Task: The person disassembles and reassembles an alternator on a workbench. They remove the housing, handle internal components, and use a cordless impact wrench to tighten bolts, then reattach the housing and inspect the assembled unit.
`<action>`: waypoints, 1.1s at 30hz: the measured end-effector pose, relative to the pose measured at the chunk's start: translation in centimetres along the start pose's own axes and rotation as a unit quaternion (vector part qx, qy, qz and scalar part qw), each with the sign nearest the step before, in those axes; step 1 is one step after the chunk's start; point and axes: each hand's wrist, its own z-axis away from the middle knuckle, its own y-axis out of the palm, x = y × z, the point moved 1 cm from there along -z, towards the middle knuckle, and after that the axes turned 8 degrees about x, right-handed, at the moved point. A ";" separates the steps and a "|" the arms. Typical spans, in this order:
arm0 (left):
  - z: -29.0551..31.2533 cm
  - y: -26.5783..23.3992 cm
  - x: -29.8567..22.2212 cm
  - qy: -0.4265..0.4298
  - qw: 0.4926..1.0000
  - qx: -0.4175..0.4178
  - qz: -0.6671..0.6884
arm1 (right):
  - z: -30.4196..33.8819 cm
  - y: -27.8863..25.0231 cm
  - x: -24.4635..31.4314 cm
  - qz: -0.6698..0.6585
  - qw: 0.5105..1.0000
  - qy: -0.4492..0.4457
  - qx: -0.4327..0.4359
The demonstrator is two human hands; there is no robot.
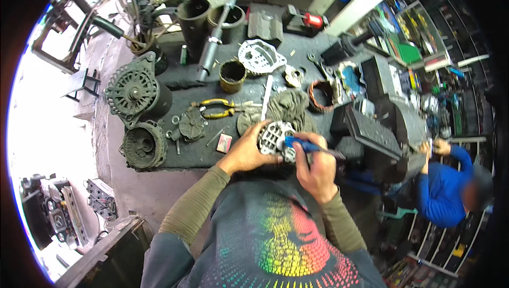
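Left hand [246, 149]: fingers and thumb clamped round a round, slotted, silver metal housing [272, 137], held at the near edge of a dark workbench [199, 156].
Right hand [316, 171]: fingers closed on a slim blue tool [303, 144], one end over the housing; contact unclear.
Beyond the housing: crumpled grey-green cloth [289, 107].
Left of it: small pink-and-white box [224, 143], yellow-handled pliers [218, 114].

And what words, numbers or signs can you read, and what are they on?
None that can be read.
Small pink-and-white box: marks too small and blurred.
Green cylinder: too small.
Pale metal part in the left hand: no readable writing.
Blue tool in the right hand: none readable.
Shirt: coloured dots, no readable words.
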 end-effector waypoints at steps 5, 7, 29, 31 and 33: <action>0.3 -0.1 -0.1 -0.014 1.000 0.003 -0.008 | -0.4 0.5 0.2 0.108 0.991 -0.047 0.062; 0.1 -0.2 -0.1 0.002 1.000 0.005 -0.007 | -1.2 0.8 0.2 -0.022 0.999 -0.009 0.026; 0.4 0.8 0.5 -0.014 1.000 0.009 -0.013 | 2.2 0.1 1.1 0.068 0.985 0.144 0.068; 0.3 1.0 0.5 -0.017 1.000 0.004 -0.010 | 2.4 -0.1 1.1 -0.023 0.995 0.034 -0.087; 0.3 1.0 0.6 -0.014 1.000 -0.004 -0.005 | 2.8 0.5 1.1 -0.058 0.990 0.035 -0.126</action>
